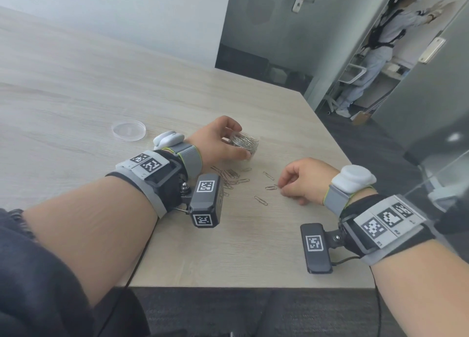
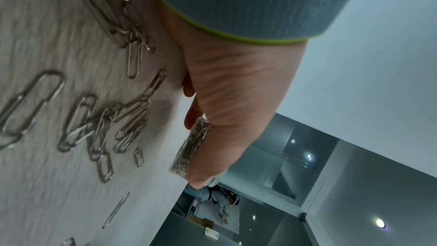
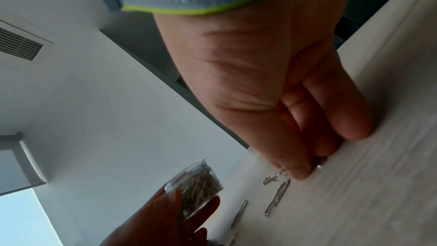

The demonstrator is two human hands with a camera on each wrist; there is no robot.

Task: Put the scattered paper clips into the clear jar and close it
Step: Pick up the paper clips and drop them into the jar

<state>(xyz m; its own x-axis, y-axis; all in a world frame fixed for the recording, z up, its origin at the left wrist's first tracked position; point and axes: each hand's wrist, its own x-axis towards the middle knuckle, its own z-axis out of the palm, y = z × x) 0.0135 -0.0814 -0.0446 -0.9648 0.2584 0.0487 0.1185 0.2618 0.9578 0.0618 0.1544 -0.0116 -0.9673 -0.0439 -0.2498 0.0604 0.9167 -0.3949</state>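
The clear jar [image 1: 250, 143], packed with silver paper clips, stands lidless on the wooden table [image 1: 76, 95]. My left hand [image 1: 237, 141] grips it from the side, thumb [image 2: 224, 137] across its wall [image 2: 189, 151]. Several loose paper clips [image 1: 232, 176] lie on the table just in front of the jar, and others [image 2: 99, 128] are spread beside the left wrist. My right hand [image 1: 281, 187] has its fingers curled down onto the table, fingertips [image 3: 300, 174] pinching a paper clip [image 3: 275, 176]. The jar [image 3: 198, 182] shows to its left.
The clear round lid [image 1: 129, 131] lies flat on the table, left of the left wrist. Single clips [image 1: 261, 200] [image 1: 268, 175] lie between the hands. The table's right edge [image 1: 337, 143] runs close behind the right hand. A person [image 1: 385, 39] stands in the far doorway.
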